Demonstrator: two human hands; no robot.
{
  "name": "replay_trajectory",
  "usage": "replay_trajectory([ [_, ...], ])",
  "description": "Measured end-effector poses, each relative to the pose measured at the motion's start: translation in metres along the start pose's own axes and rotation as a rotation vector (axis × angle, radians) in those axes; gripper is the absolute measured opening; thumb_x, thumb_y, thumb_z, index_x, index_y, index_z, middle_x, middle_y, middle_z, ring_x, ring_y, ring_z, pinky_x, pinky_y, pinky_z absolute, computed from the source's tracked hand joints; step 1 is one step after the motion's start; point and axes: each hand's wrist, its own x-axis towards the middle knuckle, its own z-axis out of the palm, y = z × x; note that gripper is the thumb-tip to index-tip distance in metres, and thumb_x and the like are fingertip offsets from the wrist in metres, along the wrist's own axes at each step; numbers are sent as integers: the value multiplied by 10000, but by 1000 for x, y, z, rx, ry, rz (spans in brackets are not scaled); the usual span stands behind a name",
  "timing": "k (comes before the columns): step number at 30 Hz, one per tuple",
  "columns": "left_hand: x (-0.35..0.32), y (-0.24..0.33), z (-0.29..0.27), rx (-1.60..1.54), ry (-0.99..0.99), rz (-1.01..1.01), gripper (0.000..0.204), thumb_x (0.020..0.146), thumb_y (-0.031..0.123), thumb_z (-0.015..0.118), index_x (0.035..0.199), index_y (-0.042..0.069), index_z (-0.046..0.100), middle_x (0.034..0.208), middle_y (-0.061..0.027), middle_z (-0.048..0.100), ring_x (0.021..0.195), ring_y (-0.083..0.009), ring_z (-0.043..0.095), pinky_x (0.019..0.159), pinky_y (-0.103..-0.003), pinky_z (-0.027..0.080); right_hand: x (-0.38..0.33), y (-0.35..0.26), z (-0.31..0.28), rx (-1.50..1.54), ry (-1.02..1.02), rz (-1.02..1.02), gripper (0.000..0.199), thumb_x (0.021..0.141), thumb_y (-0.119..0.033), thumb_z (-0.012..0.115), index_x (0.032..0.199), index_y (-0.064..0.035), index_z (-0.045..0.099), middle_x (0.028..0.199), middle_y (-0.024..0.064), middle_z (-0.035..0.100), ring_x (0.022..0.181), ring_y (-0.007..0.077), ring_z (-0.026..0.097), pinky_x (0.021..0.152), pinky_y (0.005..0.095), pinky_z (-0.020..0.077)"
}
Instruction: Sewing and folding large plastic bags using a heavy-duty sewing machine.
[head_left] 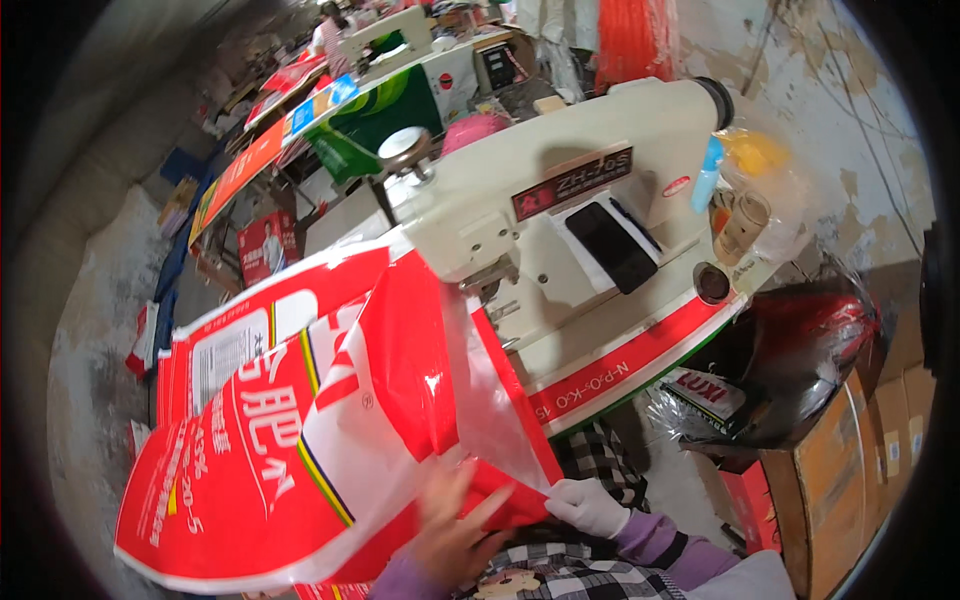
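Note:
A large red and white printed plastic sack (400,400) lies across my lap and the left end of a sewing machine (590,150). My left hand (455,520), bare and slightly blurred, rests on the sack's near part with fingers spread. In a white glove, my right hand (592,507) pinches the sack's near right corner. The far edge of the sack reaches up beside the machine's needle area (490,280), where the exact contact is hidden.
A black phone (612,247) and a pen (637,225) lie on the machine bed, near a thread cone (742,225) and a light blue tube (708,175). Cardboard boxes (830,480) stand at the right. Another machine (385,45) and a person (332,40) are farther back.

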Motion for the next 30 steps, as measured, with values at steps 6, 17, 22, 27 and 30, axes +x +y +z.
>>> replay_trajectory([
  [6, -134, -104, -83, 934, 124, -537, 994, 578, 347, 809, 1423, 106, 345, 1472, -232, 297, 1365, -425, 264, 1116, -530, 227, 75, -3, 12, -48, 109, -144, 240, 804, -267, 701, 789, -29, 671, 774, 130, 627, 726, 288, 632, 655, 358, 491],
  [17, -185, -343, -143, 586, -133, -710, 1126, 453, 373, 901, 1402, 119, 349, 1232, -177, 472, 1139, -369, 483, 934, -443, 451, 224, -56, 75, -608, 109, -779, 195, 863, -172, 539, 1019, -87, 619, 935, 93, 646, 906, 253, 634, 848, 366, 501],
  [22, -276, -330, -173, 933, 9, -705, 402, 599, -3, 626, 992, 80, 618, 884, -107, 568, 846, -357, 557, 716, -438, 499, 152, -155, 23, -147, 128, -736, 163, 739, -149, 708, 741, -26, 603, 717, 95, 548, 728, 263, 578, 679, 381, 476],
  [27, -329, -325, -141, 591, 1080, -817, 183, 752, 50, 621, 934, 57, 614, 871, -122, 601, 820, -291, 602, 728, -368, 492, 94, -125, 71, -510, -154, -786, 128, 715, -81, 656, 839, -66, 629, 790, 63, 588, 759, 255, 578, 653, 356, 495],
  [30, -514, -324, -76, -382, 1488, -985, 448, 863, 354, 542, 1188, 47, 523, 1145, -164, 575, 984, -311, 586, 875, -430, 473, 54, -99, 129, -449, -862, -1014, 224, 710, -98, 636, 933, -86, 641, 987, 74, 618, 978, 243, 587, 803, 355, 502],
])
